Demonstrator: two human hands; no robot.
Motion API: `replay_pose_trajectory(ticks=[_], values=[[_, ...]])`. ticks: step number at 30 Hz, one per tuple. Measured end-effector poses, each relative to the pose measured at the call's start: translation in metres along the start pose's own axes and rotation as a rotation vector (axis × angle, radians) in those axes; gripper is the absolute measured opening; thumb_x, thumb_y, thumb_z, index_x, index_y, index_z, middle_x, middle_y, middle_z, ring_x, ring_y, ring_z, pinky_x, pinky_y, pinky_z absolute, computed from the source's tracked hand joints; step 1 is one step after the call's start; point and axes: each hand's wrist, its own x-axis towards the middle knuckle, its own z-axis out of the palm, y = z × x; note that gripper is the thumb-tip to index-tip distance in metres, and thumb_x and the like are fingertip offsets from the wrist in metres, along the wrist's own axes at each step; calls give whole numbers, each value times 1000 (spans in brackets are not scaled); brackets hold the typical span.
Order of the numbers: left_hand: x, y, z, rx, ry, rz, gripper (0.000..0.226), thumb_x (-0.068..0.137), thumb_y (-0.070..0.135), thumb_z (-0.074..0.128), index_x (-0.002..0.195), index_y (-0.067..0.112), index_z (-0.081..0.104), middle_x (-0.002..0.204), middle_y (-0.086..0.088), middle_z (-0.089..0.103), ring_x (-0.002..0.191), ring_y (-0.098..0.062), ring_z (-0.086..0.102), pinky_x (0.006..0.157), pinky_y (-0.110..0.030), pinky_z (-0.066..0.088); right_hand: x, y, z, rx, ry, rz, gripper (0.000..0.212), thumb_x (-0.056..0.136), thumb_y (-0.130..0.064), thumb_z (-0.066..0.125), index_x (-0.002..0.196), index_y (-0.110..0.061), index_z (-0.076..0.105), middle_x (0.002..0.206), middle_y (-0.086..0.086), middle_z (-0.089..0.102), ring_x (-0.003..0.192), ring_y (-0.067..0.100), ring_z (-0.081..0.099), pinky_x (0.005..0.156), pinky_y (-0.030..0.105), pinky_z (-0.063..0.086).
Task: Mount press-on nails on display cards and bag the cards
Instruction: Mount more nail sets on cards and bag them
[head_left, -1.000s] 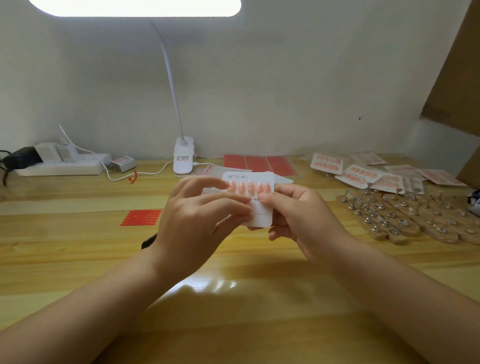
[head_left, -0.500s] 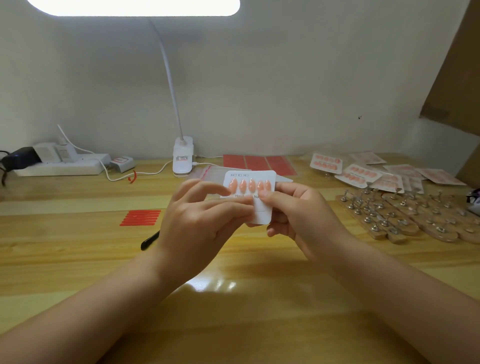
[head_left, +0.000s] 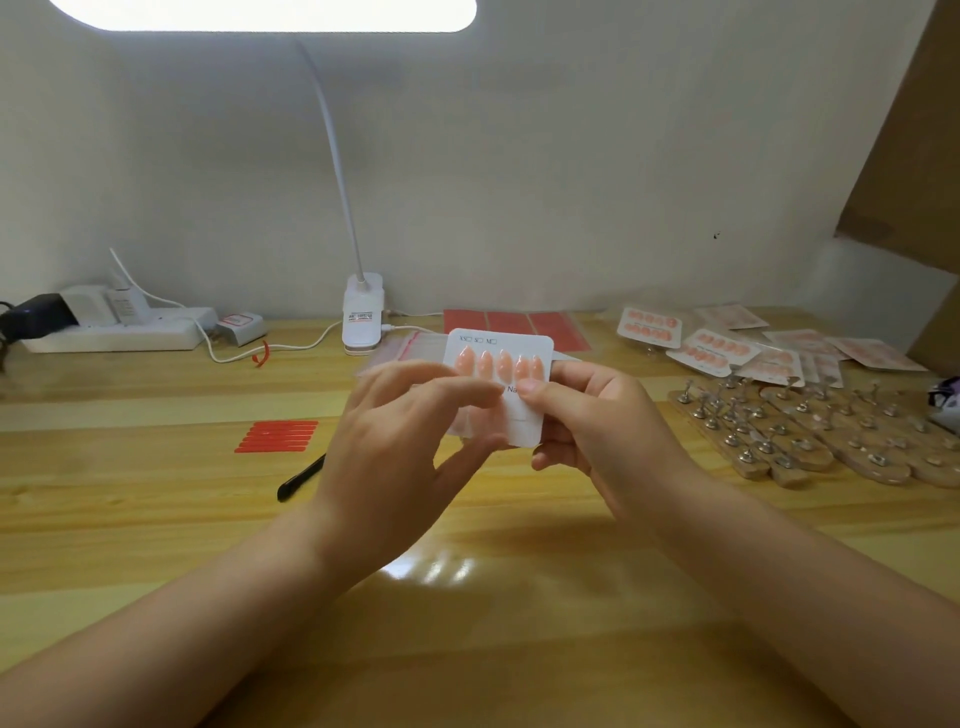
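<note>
I hold a white display card (head_left: 525, 427) upright above the middle of the wooden table (head_left: 156, 519). Along its top runs a row of several pink press-on nails (head_left: 500, 364). My right hand (head_left: 597, 426) pinches the card's right edge, thumb on the front just under the nails. My left hand (head_left: 395, 441) is blurred; its fingers reach across the card's lower left front and its thumb sits near the bottom edge. The lower left of the card is hidden behind those fingers.
Bagged nail cards (head_left: 727, 348) and wooden stands with metal nail holders (head_left: 810, 436) fill the right side. Red adhesive strips (head_left: 278, 436) and a black pen (head_left: 301, 478) lie left of my hands. Behind are clear bags (head_left: 410, 345), red sheets (head_left: 514, 327), a lamp base (head_left: 362, 322), a power strip (head_left: 114, 332).
The card stays in both hands at about the same spot. My left hand's fingers have shifted across the card's front and are blurred, and the black pen beside that wrist shows more.
</note>
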Motion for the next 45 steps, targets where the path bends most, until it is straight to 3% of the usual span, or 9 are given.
replay_pose_trajectory(ticks=[6,14,19,23,25,27,30,35,45], values=[[2,-1,1,19,70,7,19,82,15,74,99,7,72,86,7,74,86,-24,67,82,-45,49,-2,0,2,4,-29,-2,14,95,-12,58,102,-8,69,80,13,72,69,24,70,47,24,49],[1,-4,1,54,79,65,19,84,26,72,96,12,75,82,9,73,88,-17,63,85,-38,45,0,0,1,63,-28,29,14,95,-10,58,101,-7,70,83,17,71,71,28,70,47,22,48],[-2,-5,2,61,-20,165,27,89,20,58,111,10,70,86,4,74,107,-23,63,98,-44,43,4,-2,-5,90,10,43,13,94,-10,59,95,-8,72,81,12,70,68,21,64,47,22,48],[-1,0,2,-179,-4,8,37,90,14,57,126,8,54,124,-4,62,122,-19,54,103,-42,43,6,-2,-7,128,-3,66,13,94,-8,57,95,-8,70,76,7,72,61,16,68,47,22,50],[1,1,1,-285,23,-205,42,92,24,61,129,13,46,131,-2,55,121,-15,55,103,-32,44,6,0,-7,159,-36,81,14,95,-9,56,100,-6,69,79,8,73,64,18,70,49,22,51],[6,2,-2,-502,-17,-583,52,86,39,66,130,23,42,128,3,58,110,-8,60,97,-27,49,6,0,-6,177,-72,89,16,96,-10,55,105,-5,67,87,10,74,70,20,72,52,23,52],[9,-3,-1,-843,-72,-962,54,78,27,72,125,27,45,96,-1,74,91,-13,70,92,-40,53,6,1,-5,196,-106,110,19,96,-11,55,110,-4,66,98,16,73,79,25,72,55,24,53],[7,0,2,-904,-1,-963,59,69,28,76,121,24,50,86,-6,75,83,-19,72,75,-29,56,5,4,-4,223,-170,139,17,88,-7,62,104,-2,67,98,16,73,86,27,71,64,25,55],[3,9,4,-923,-32,-948,60,62,32,77,115,25,51,85,-4,75,81,-18,73,67,-21,55,4,14,-6,15,-100,8,11,84,-6,70,96,-6,72,87,11,75,75,20,71,62,22,53]])
